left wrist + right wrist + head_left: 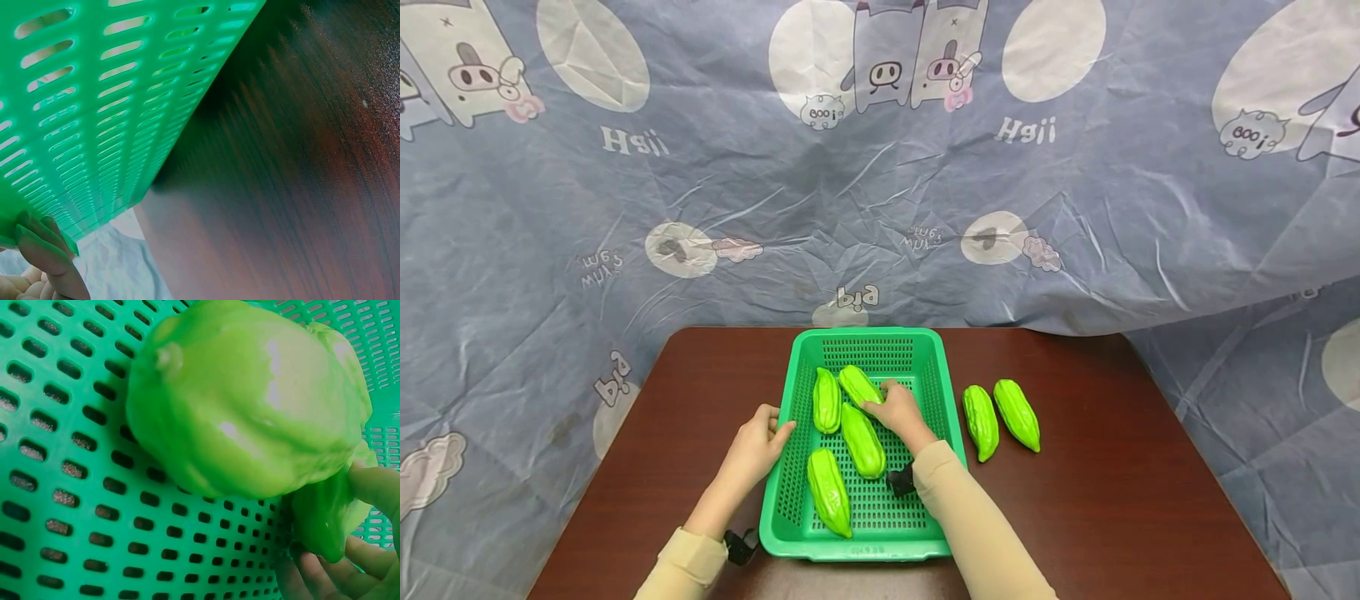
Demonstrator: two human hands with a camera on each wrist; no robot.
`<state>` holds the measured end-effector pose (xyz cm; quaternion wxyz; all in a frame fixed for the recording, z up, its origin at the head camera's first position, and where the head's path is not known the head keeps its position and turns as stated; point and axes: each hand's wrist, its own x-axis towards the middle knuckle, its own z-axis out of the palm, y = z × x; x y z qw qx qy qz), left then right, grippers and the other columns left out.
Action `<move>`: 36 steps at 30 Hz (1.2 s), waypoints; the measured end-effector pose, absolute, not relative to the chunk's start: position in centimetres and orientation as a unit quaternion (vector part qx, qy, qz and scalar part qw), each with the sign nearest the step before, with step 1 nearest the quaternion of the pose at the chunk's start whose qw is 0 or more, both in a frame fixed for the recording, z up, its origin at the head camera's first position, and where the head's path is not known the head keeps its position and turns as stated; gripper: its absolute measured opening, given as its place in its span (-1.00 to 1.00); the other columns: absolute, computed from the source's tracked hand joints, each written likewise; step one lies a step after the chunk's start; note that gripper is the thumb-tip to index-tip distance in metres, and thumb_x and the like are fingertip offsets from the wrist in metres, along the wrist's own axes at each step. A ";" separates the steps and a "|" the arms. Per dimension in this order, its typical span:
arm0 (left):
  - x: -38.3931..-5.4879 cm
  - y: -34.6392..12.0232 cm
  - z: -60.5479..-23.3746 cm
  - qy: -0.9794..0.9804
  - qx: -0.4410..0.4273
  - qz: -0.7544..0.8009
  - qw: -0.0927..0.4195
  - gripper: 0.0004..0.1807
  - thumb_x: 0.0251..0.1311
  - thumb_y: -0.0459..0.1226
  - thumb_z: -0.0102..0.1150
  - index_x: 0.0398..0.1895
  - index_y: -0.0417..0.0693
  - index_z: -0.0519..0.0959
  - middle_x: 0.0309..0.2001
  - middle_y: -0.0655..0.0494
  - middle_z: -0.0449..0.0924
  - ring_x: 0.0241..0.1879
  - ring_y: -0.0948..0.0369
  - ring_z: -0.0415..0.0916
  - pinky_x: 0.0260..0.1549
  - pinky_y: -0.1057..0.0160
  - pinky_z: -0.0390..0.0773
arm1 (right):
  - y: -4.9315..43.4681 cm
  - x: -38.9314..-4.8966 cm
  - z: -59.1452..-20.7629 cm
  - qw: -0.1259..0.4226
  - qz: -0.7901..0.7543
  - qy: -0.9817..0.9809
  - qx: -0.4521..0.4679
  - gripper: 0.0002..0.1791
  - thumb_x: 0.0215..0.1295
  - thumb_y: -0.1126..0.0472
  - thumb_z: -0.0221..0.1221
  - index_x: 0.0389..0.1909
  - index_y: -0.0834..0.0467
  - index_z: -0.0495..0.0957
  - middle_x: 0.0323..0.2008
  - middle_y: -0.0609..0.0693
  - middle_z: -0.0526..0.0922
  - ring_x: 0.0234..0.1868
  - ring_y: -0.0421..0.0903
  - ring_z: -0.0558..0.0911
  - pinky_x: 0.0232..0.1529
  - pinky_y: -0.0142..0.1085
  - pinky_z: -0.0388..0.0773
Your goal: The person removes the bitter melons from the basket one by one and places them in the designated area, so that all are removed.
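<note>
My left hand (752, 450) grips the left rim of a green plastic basket (857, 549). In the left wrist view its fingers (47, 250) bend at the basket's edge. Inside the basket, my right hand (901, 410) holds the tapered end of a bright green bitter melon (858, 384), thumb on one side and fingers on the other. Three more bitter melons lie in the basket: one at the back left (827, 402), another in the middle (863, 442), and a third near the front (829, 492). The middle one looms large in the right wrist view (244, 406).
Two bitter melons, one slightly wrinkled (981, 421) and one smoother (1018, 415), lie on the dark brown table (1112, 500) to the right of the basket. A grey-blue printed cloth (880, 192) hangs behind the table's far edge.
</note>
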<state>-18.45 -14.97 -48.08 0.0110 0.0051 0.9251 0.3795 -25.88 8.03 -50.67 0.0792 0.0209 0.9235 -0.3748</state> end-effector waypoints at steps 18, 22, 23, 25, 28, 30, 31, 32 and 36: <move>-18.3 -14.8 -48.1 0.925 0.003 0.380 0.018 -0.58 0.30 -0.16 0.08 0.07 -0.30 0.36 -0.22 -0.07 0.55 -0.30 0.10 0.55 -0.43 0.18 0.53 | 8.7 -25.2 -48.4 0.058 -0.398 0.915 0.035 -0.37 0.15 0.02 0.29 0.17 0.27 0.42 0.01 0.22 0.55 -0.03 0.10 0.56 -0.13 -0.09 0.54; -18.3 -14.8 -48.0 0.926 0.005 0.378 0.017 -0.58 0.31 -0.17 0.08 0.06 -0.30 0.36 -0.23 -0.06 0.55 -0.31 0.11 0.54 -0.44 0.19 0.53 | 9.5 -24.9 -46.2 0.036 -0.417 0.908 0.029 -0.35 0.14 0.01 0.29 0.20 0.25 0.40 0.07 0.22 0.53 0.04 0.11 0.53 -0.08 -0.05 0.52; -18.4 -14.9 -48.0 0.926 0.006 0.377 0.018 -0.59 0.31 -0.17 0.07 0.06 -0.30 0.36 -0.24 -0.06 0.55 -0.32 0.12 0.54 -0.45 0.19 0.53 | 9.7 -24.8 -45.7 0.030 -0.421 0.906 0.029 -0.34 0.14 0.01 0.29 0.20 0.25 0.40 0.07 0.21 0.53 0.03 0.11 0.54 -0.08 -0.06 0.53; -18.3 -14.9 -48.0 0.926 0.007 0.377 0.018 -0.59 0.30 -0.17 0.08 0.05 -0.30 0.36 -0.24 -0.06 0.55 -0.32 0.12 0.55 -0.45 0.19 0.53 | 10.2 -24.8 -44.6 0.020 -0.426 0.904 0.031 -0.35 0.13 0.01 0.29 0.20 0.23 0.40 0.05 0.19 0.54 0.00 0.08 0.57 -0.11 -0.08 0.54; -18.3 -14.9 -48.0 0.926 0.007 0.376 0.018 -0.58 0.31 -0.17 0.07 0.06 -0.30 0.35 -0.22 -0.08 0.56 -0.29 0.09 0.55 -0.43 0.18 0.54 | 11.2 -24.6 -43.1 0.008 -0.435 0.899 0.043 -0.35 0.12 -0.01 0.30 0.21 0.18 0.41 0.03 0.14 0.56 -0.04 0.03 0.60 -0.17 -0.13 0.56; -18.3 -14.9 -48.0 0.927 0.006 0.375 0.019 -0.57 0.31 -0.16 0.06 0.08 -0.31 0.35 -0.20 -0.09 0.56 -0.27 0.07 0.56 -0.41 0.16 0.54 | 11.9 -24.6 -42.2 -0.001 -0.441 0.896 0.052 -0.35 0.11 -0.03 0.30 0.20 0.14 0.42 0.03 0.10 0.56 -0.03 0.01 0.61 -0.17 -0.15 0.56; -18.3 -14.9 -48.0 0.927 0.006 0.375 0.019 -0.56 0.32 -0.16 0.06 0.09 -0.31 0.34 -0.19 -0.10 0.55 -0.25 0.06 0.56 -0.40 0.15 0.55 | 12.4 -24.5 -41.8 -0.007 -0.447 0.893 0.055 -0.35 0.11 -0.04 0.30 0.20 0.13 0.42 0.03 0.10 0.56 -0.02 0.01 0.60 -0.17 -0.14 0.57; -18.3 -14.9 -48.0 0.927 0.005 0.374 0.019 -0.56 0.32 -0.15 0.06 0.09 -0.31 0.34 -0.18 -0.11 0.55 -0.25 0.05 0.56 -0.40 0.15 0.55 | 12.9 -24.4 -41.3 -0.013 -0.452 0.890 0.060 -0.35 0.11 -0.05 0.30 0.21 0.12 0.41 0.04 0.09 0.56 0.01 0.01 0.59 -0.15 -0.14 0.56; -18.3 -15.0 -48.0 0.928 0.004 0.372 0.020 -0.56 0.32 -0.15 0.06 0.10 -0.30 0.34 -0.18 -0.11 0.55 -0.25 0.06 0.55 -0.40 0.15 0.54 | 15.2 -23.9 -39.7 -0.039 -0.470 0.880 0.063 -0.35 0.13 -0.07 0.28 0.21 0.11 0.41 0.06 0.11 0.54 0.06 0.04 0.56 -0.07 -0.10 0.54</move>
